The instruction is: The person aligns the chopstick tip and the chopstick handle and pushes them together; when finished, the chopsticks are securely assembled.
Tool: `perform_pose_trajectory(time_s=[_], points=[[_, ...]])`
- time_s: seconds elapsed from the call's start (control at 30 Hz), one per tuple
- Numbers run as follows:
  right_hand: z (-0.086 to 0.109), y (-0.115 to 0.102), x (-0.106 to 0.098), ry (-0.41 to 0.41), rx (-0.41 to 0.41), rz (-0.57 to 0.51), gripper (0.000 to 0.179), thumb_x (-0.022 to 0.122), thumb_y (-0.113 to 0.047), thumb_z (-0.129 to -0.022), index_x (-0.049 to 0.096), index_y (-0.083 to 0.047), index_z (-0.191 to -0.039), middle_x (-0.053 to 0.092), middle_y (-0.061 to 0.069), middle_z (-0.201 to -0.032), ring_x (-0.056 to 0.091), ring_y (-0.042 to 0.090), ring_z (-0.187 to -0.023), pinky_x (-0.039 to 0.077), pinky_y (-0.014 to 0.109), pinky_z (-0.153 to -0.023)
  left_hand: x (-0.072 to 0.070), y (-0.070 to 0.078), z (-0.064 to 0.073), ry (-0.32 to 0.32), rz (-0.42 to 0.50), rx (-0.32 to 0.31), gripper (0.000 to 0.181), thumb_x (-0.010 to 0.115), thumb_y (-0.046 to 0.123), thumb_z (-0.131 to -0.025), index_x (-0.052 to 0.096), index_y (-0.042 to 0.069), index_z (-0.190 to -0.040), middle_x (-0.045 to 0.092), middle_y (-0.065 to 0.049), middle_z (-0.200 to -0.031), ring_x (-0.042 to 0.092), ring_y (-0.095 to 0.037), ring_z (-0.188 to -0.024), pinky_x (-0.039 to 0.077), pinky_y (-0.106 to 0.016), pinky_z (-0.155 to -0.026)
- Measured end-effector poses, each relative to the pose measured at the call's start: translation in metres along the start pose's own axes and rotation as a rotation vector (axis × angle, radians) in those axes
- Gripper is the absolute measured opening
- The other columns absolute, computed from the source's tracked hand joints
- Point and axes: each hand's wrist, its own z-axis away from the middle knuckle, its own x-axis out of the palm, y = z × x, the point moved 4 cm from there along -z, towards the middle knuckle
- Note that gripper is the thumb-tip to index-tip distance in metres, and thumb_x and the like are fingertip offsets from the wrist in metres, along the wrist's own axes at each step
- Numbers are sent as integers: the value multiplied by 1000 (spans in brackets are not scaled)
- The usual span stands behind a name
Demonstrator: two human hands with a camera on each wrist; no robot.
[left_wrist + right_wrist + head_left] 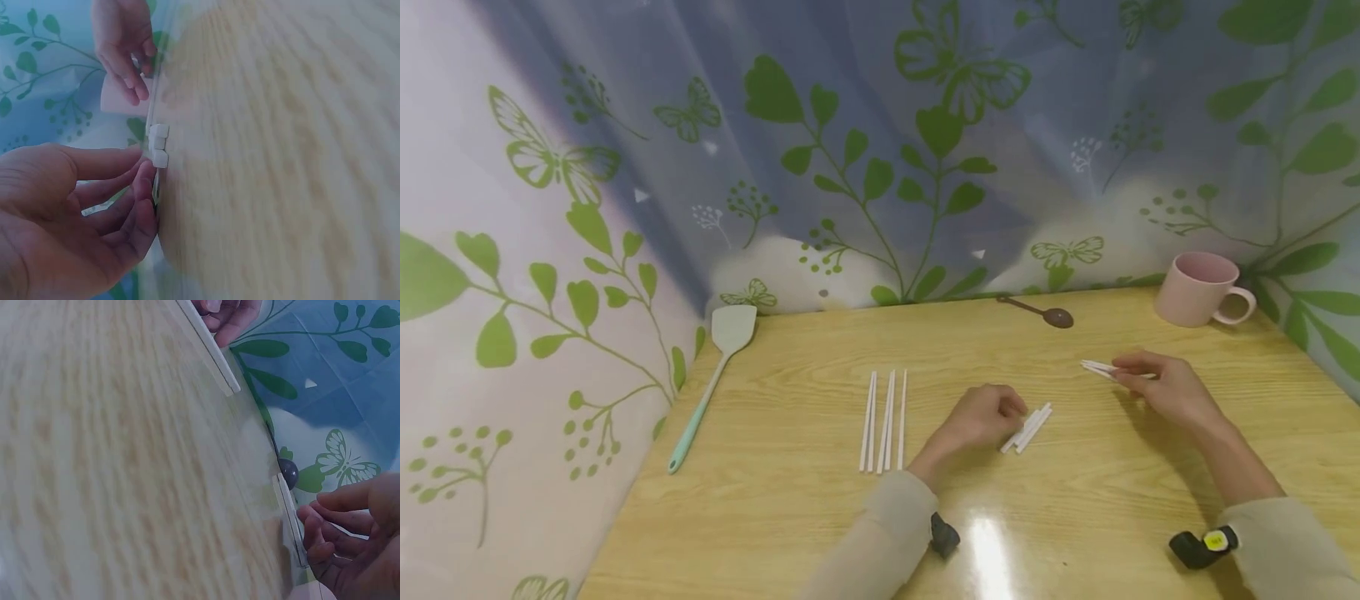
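Across the wooden surface (pixel 760 542), the right hand (pixel 1165 390) pinches slim sticks (pixel 1097 367) in its fingers; whether the left hand (pixel 981 414) has its fingers round anything, I can't tell. Left of both lie long white sticks (pixel 886 421); beside the left hand, a cluster of short sticks (pixel 1034 428).

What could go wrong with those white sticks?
The left hand is right by the short white pile, so it might scatter it. The left sleeve is near the long white sticks and could brush them crooked. Thin sticks at the right hand's fingertips could slip.
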Motion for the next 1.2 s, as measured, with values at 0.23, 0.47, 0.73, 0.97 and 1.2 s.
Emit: perform_pose_trajectory(time_s=[0.23, 0.47, 0.73, 0.97, 1.2], points=[[-1, 2, -3, -12, -5, 39, 38, 57, -14, -108, 57, 15, -134, 70, 21, -102, 60, 9, -72, 47, 26, -52, 0, 4, -3, -6, -30, -15, 19, 77, 4, -93, 75, 10, -111, 68, 5, -91, 59, -4, -79, 49, -17, -69], [-1, 1, 0, -54, 13, 61, 37, 61, -13, -106, 60, 13, -131, 70, 21, -109, 58, 9, -77, 49, 26, -57, -4, 1, -3, 42, -38, 1, 22, 71, -4, -92, 75, 8, -110, 67, 3, -91, 59, -5, -82, 49, -16, -74], [-1, 4, -3, -49, -9, 94, 35, 70, -10, -100, 64, 10, -128, 72, 24, -115, 58, 8, -78, 48, 24, -60, -6, -2, 2, 76, -56, -26, 24, 73, 3, -93, 74, 10, -115, 64, 6, -92, 56, -6, -81, 48, -18, -73], [0, 6, 2, -60, -28, 198, 28, 79, -13, -92, 74, 3, -116, 73, 11, -99, 54, 13, -85, 43, 23, -65, -8, -5, 4, 70, -86, -47, 28, 78, 2, -89, 74, 12, -115, 65, 7, -89, 57, -5, -78, 47, -18, -71], [1, -1, 8, -81, -43, 236, 14, 79, -9, -91, 77, -1, -101, 71, 7, -91, 54, 18, -80, 45, 27, -64, -13, -8, 7, 81, -70, -35, 26, 71, -2, -91, 75, 9, -114, 66, 4, -91, 56, -7, -77, 47, -18, -68]])
